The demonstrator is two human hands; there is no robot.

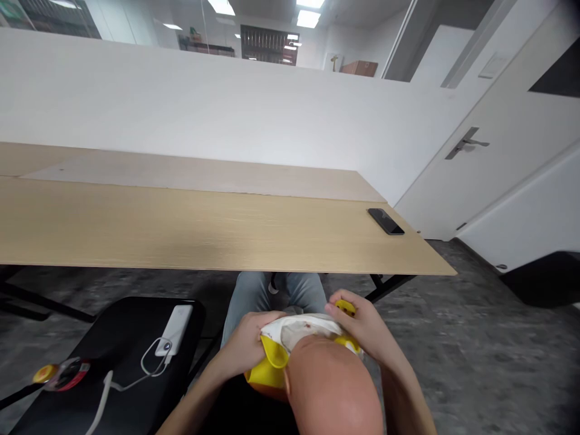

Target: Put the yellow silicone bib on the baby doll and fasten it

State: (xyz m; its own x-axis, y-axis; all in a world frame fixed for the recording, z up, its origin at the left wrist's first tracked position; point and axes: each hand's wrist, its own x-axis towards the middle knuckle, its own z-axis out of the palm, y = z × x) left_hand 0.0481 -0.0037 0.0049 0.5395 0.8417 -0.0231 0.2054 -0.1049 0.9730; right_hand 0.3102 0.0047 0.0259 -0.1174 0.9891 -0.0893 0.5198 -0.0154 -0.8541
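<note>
A baby doll with a smooth bald head (335, 386) sits in my lap, facing away from me, its face hidden. White cloth (303, 326) with small brownish marks spreads in front of the head, and yellow cloth (270, 362) shows at its left side. My left hand (254, 339) is closed on the left edge of these cloths, its fingertips tucked out of sight. On the other side, my right hand (360, 323) pinches a yellow piece with dark spots (346, 307), which looks like part of the same garment.
Ahead stands a wooden table (203, 229) with a black phone (386, 222) near its right end. To my left, a black chair seat (131, 344) bears a white power bank (174, 329) with a cable and a tape roll (72, 373). A door (502, 133) is at the right.
</note>
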